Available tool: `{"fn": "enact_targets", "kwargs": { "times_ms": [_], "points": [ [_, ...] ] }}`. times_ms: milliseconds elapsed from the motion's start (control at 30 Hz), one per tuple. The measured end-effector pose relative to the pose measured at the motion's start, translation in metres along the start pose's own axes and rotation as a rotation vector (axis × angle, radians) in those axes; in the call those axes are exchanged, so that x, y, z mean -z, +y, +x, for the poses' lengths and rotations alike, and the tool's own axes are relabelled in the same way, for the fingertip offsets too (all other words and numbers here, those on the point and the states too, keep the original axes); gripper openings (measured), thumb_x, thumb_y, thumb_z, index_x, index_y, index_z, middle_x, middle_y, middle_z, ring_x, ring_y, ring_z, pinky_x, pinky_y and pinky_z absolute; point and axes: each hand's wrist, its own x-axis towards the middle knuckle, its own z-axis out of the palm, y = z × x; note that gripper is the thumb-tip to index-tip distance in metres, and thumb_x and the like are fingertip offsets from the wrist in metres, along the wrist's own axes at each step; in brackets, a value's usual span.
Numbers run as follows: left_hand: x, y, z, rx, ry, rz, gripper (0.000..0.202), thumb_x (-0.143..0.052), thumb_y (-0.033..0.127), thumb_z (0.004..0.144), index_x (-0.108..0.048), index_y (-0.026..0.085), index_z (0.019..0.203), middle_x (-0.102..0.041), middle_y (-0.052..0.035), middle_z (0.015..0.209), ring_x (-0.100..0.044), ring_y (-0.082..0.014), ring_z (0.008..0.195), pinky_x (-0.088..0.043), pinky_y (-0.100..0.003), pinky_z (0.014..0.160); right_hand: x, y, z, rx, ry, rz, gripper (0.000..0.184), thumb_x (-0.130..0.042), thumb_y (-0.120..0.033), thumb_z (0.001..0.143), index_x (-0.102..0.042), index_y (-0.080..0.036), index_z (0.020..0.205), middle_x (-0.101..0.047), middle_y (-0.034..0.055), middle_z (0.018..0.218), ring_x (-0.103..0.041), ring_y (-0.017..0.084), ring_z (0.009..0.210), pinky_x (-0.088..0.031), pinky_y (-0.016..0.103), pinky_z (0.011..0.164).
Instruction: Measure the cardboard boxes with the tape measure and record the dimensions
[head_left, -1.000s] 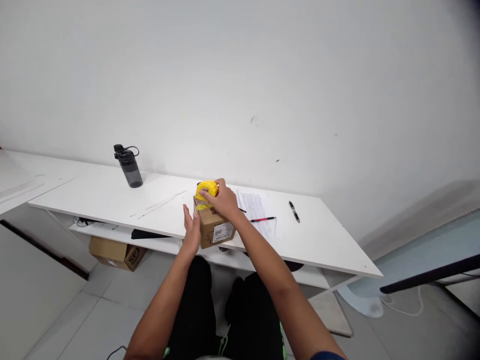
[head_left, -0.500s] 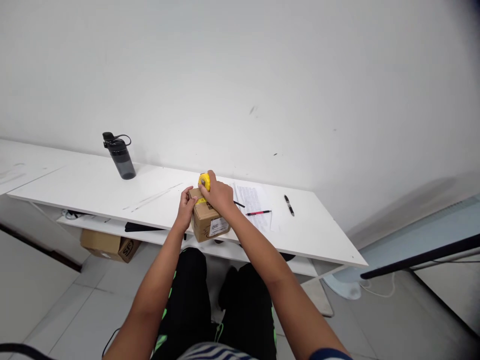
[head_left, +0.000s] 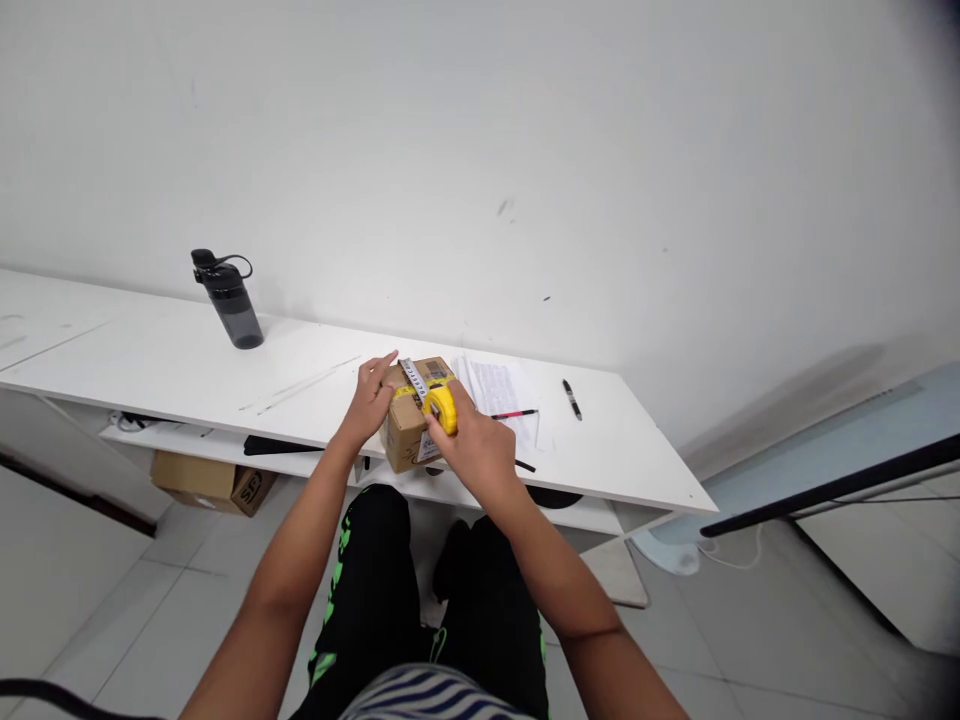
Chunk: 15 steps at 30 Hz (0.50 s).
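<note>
where tape (head_left: 413, 380) crosses the box (head_left: 407, 424), it slants away leftward.

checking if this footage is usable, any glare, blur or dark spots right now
Head view: soft light, no harsh glare, a faint shadow beside the bottle; head view: top right corner dark; head view: upper box fairly sharp, print on the paper unreadable.

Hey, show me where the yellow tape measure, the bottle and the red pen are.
Yellow tape measure (head_left: 441, 408): head view, on its case.
Bottle (head_left: 233, 305): head view, on its body below the cap.
Red pen (head_left: 514, 414): head view, on its barrel.
</note>
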Motion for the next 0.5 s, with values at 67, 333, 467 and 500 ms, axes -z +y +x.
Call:
{"fn": "enact_targets", "kwargs": {
  "times_ms": [67,333,467,500],
  "points": [
    [0.014,0.009,0.006,-0.063,-0.173,0.161,0.054,-0.040,0.024,0.088,-0.050,0.029,0.140,-0.050,-0.0071,0.129,-0.049,-0.0231,0.123,-0.038,-0.042,0.110,0.000,0.000,-0.005,-0.001,0.019,-0.014,0.062,-0.042,-0.053,0.095,-0.034,-0.023,0.149,-0.073,0.0050,0.084,-0.068,0.020,0.067,-0.039,0.026,0.056],
    [0.022,0.023,0.013,-0.028,-0.245,0.284,0.046,-0.036,0.027,0.090,-0.061,0.032,0.128,-0.063,-0.0018,0.115,-0.059,-0.0234,0.103,-0.047,-0.036,0.093,0.002,0.007,-0.025,-0.024,0.020,-0.026,0.063,-0.042,-0.055,0.094,-0.037,-0.023,0.148,-0.073,0.0061,0.079,-0.068,0.022,0.066,-0.037,0.026,0.054],
    [0.016,0.017,0.013,-0.029,-0.205,0.221,0.045,-0.037,0.027,0.090,-0.065,0.031,0.125,-0.064,-0.0028,0.110,-0.060,-0.0244,0.100,-0.047,-0.035,0.088,0.004,0.011,-0.032,-0.046,-0.018,-0.013,0.065,-0.041,-0.058,0.093,-0.038,-0.022,0.147,-0.073,0.0075,0.077,-0.068,0.023,0.064,-0.037,0.027,0.053],
    [0.015,0.016,0.013,-0.029,-0.202,0.215,0.044,-0.037,0.027,0.090,-0.065,0.031,0.124,-0.064,-0.0028,0.109,-0.060,-0.0243,0.099,-0.047,-0.035,0.087,0.004,0.011,-0.033,-0.055,-0.017,-0.015,0.065,-0.041,-0.059,0.093,-0.038,-0.021,0.146,-0.072,0.0074,0.075,-0.068,0.023,0.063,-0.037,0.027,0.053]
  ]
}}
